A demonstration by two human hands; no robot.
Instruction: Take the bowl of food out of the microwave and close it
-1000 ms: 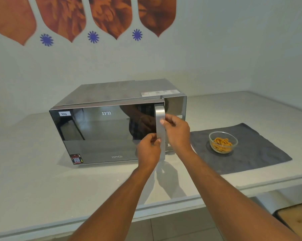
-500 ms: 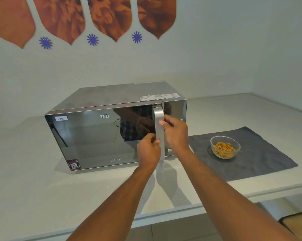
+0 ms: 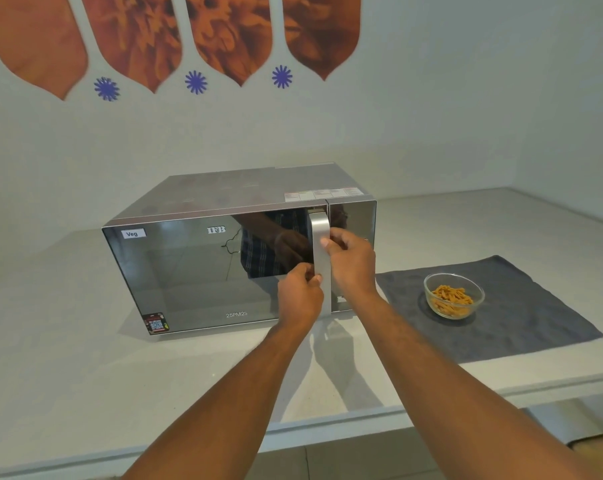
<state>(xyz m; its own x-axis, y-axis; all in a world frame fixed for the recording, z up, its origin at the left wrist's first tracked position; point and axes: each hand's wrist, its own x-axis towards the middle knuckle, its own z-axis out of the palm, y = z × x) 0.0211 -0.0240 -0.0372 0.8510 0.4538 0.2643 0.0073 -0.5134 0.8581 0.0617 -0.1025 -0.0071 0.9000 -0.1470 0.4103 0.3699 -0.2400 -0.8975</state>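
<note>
A silver microwave with a mirrored door stands on the white counter. Its door lies flush with the front. Both hands are on the vertical silver door handle. My left hand grips its lower part and my right hand grips its middle from the right side. A glass bowl with orange food strips sits on a grey cloth to the right of the microwave, apart from both hands.
The white counter runs left and right, and its front edge lies near my forearms. A white wall with orange and blue decorations stands behind. A side wall closes the right end of the counter.
The microwave door has swung from slightly ajar to flush with the front, with both hands on the handle throughout. The bowl has stayed on the cloth.
</note>
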